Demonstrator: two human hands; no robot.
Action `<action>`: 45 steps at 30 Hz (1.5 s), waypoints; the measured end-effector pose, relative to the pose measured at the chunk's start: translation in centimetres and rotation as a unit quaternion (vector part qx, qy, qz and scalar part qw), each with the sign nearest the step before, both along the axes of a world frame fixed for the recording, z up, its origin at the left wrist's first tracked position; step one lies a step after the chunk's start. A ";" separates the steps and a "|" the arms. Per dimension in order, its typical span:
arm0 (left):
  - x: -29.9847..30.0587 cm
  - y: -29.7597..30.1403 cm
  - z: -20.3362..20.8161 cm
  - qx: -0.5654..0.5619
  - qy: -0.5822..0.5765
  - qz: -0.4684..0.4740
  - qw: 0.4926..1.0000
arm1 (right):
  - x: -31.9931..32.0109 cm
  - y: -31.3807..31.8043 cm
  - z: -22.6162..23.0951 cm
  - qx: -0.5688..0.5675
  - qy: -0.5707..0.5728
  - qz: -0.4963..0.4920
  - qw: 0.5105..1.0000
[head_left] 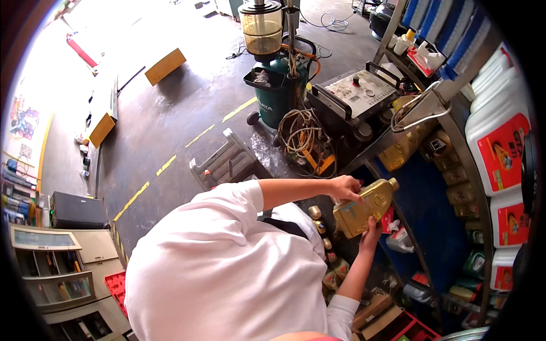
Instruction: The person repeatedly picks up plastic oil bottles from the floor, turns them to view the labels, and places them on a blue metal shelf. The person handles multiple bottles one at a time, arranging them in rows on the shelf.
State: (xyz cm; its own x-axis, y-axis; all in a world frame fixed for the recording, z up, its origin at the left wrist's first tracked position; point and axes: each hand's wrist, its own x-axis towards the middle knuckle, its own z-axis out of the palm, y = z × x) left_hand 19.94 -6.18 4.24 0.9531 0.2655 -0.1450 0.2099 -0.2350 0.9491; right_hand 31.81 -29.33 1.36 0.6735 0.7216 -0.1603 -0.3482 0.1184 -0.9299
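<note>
One gold, flat-sided plastic bottle (362, 209) sits in your grasp, tilted, neck toward upper right, beside blue-decked metal shelf rack (424, 219). Your left hand (345, 187) curls over its upper edge; your right hand (371, 232) grips its lower edge near middle. Red-labelled white plastic jugs (500, 128) line right side of view. Beyond your left arm (290, 193) stands dark green wheeled tank (273, 108) with clear cylinder (260, 29) on top.

Bottle (364, 209): glossy plastic. Shirt (222, 267): matt cloth. Floor (187, 116): smooth, slight sheen.
</note>
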 end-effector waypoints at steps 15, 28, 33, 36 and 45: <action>7.1 1.6 1.9 0.118 -0.157 -0.121 0.973 | 6.7 -1.4 1.8 -0.082 -0.224 0.058 0.970; 12.8 0.9 1.1 0.265 -0.204 -0.098 0.937 | 11.8 -1.6 2.6 -0.194 -0.298 0.001 0.935; 14.3 0.9 -1.2 0.305 -0.161 -0.072 0.936 | 12.6 0.0 3.4 -0.209 -0.313 0.003 0.926; 14.5 0.8 -1.2 0.312 -0.161 -0.093 0.932 | 14.0 -0.2 2.0 -0.214 -0.299 0.005 0.930; 17.0 0.2 0.1 0.231 -0.209 -0.066 0.948 | 14.9 0.4 4.6 -0.152 -0.245 -0.048 0.956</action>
State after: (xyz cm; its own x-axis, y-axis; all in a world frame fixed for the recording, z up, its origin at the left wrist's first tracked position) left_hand 36.93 -5.96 4.33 0.9310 0.0825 0.3556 -0.2224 -0.6443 0.7317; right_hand 46.69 -28.93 5.95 0.7828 0.6222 -0.0019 0.1364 -0.1745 -0.9752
